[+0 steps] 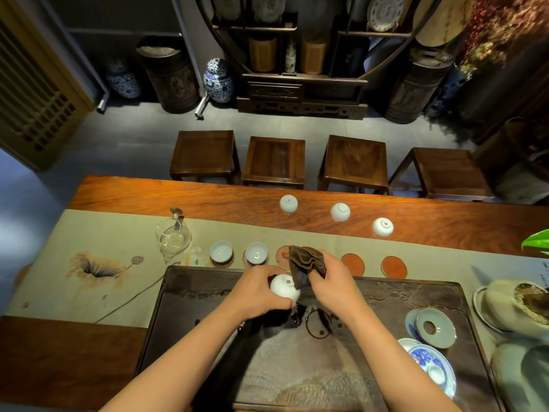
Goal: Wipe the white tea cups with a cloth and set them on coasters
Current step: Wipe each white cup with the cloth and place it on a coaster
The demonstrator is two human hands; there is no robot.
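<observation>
left hand [261, 288] curled round white tea cup [284, 287] (base up), right hand [328, 281] pinching brown cloth [306, 264] against its rim, both over dark tea tray [386, 295]

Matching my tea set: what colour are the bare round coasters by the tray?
Reddish-orange with thin gold rims, as on this bare round coaster; head view.

Glossy white porcelain cup [284, 287], soft crumpled brown cloth [306, 264], polished reddish wooden table [178, 194], dark carved matt tray [386, 295].
</observation>
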